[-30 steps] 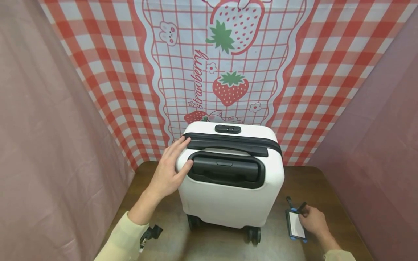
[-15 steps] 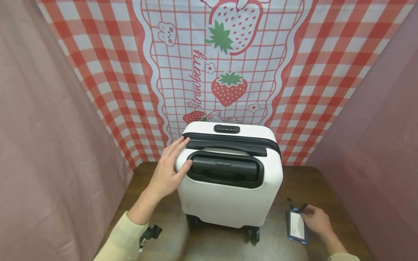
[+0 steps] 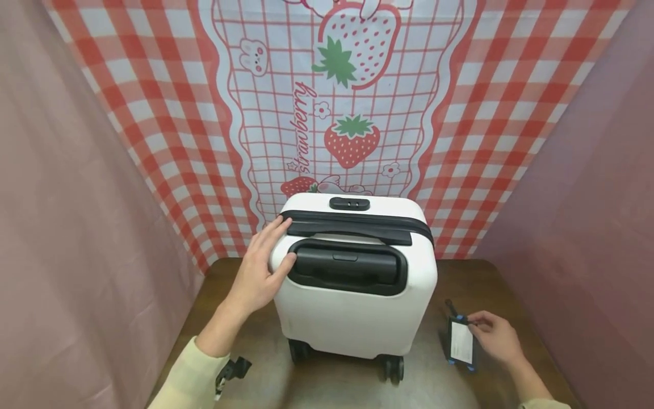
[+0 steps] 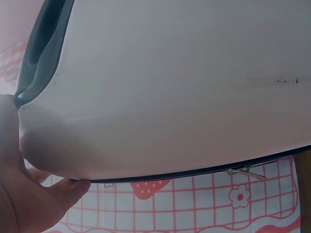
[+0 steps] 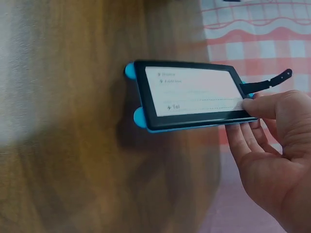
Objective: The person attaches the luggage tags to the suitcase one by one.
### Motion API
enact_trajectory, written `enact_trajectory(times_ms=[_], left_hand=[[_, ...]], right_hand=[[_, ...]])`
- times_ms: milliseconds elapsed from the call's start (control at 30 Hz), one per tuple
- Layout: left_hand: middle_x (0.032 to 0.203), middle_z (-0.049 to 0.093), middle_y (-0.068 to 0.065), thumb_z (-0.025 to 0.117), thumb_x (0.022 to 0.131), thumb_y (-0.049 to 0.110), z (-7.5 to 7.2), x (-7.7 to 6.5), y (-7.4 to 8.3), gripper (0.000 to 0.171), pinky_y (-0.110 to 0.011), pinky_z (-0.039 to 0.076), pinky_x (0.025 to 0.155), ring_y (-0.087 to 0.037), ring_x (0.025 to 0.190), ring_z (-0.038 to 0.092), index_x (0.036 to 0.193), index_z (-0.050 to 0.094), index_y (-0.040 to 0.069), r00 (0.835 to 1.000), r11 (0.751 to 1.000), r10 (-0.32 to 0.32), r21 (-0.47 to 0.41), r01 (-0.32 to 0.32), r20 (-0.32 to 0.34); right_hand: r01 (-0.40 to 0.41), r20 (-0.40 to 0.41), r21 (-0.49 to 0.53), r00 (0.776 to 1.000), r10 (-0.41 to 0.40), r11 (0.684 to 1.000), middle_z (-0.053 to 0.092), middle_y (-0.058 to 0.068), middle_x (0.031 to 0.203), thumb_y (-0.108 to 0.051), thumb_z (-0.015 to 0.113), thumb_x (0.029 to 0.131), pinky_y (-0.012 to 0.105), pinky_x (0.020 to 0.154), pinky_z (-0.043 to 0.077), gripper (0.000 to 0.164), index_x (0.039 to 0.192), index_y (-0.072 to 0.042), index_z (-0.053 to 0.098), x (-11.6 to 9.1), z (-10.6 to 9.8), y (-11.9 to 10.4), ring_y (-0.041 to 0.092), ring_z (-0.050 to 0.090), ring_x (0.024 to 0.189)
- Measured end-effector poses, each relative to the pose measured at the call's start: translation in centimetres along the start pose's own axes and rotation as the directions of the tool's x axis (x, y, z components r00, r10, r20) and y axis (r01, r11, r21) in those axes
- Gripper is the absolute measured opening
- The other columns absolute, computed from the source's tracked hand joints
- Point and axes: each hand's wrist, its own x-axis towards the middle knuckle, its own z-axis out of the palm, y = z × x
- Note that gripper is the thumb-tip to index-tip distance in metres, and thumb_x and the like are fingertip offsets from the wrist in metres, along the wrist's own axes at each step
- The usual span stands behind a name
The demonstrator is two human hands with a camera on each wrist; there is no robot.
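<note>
A white hard-shell suitcase (image 3: 352, 321) stands upright on its wheels, its black pull handle (image 3: 344, 267) folded down in the recess. My left hand (image 3: 255, 275) rests on its top left corner, fingers extended toward the black zipper seam and thumb at the edge of the handle recess. To the right of the suitcase, my right hand (image 3: 494, 336) pinches a luggage tag (image 5: 189, 94) at its strap end, thumb on top and fingers beneath. The tag has a black frame, light-blue corners and a white card with printed lines. Its short black strap (image 5: 267, 83) sticks out beyond the fingers.
Both sit over a brown wooden table (image 3: 472, 284). A small black strap-like thing (image 3: 234, 369) is by the left sleeve. A strawberry-print checked cloth (image 3: 352, 102) hangs behind the suitcase, with pink curtains (image 3: 87, 227) at the sides.
My right hand has raised the luggage tag from flat on the table into a tilted hold. My left hand stays on the suitcase corner. The head view has shifted slightly.
</note>
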Motion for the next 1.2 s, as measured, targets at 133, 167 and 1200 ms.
enact_trajectory(times_ms=[133, 167, 1200], left_hand=[[0.170, 0.041, -0.009, 0.069, 0.099, 0.033, 0.0, -0.2, -0.2, 0.067, -0.068, 0.044, 0.116, -0.038, 0.152, 0.043, 0.162, 0.046, 0.024, 1.000, 1.000, -0.001, 0.000, 0.001, -0.005], [0.171, 0.041, -0.009, 0.068, 0.099, 0.033, 0.0, -0.2, -0.2, 0.067, -0.068, 0.043, 0.117, -0.039, 0.153, 0.043, 0.162, 0.046, 0.024, 1.000, 1.000, -0.001, 0.000, 0.001, -0.007], [0.170, 0.041, -0.010, 0.067, 0.100, 0.034, 0.2, 0.1, -0.2, 0.066, -0.069, 0.039, 0.120, -0.038, 0.154, 0.042, 0.162, 0.046, 0.023, 1.000, 1.000, 0.009, 0.004, -0.009, -0.006]], right_hand=[[0.065, -0.040, -0.017, 0.997, -0.066, 0.998, 0.080, 0.020, 0.113, -0.013, 0.073, 0.099, 0.022, 0.075, 0.053, 0.013, 0.110, -0.006, 0.076, 0.1, -0.4, -1.0, 0.031, 0.081, 0.098], [0.079, -0.049, -0.023, 0.996, -0.080, 0.997, 0.080, 0.019, 0.112, -0.013, 0.074, 0.099, 0.021, 0.075, 0.052, 0.012, 0.109, -0.007, 0.076, 0.1, -0.6, -1.2, 0.028, 0.081, 0.097], [0.435, -0.399, -0.007, 0.824, -0.401, 0.900, 0.071, -0.001, 0.098, 0.008, 0.077, 0.088, -0.003, 0.076, 0.047, 0.017, 0.099, -0.005, 0.075, -0.7, -8.9, -13.1, -0.031, 0.056, 0.089]])
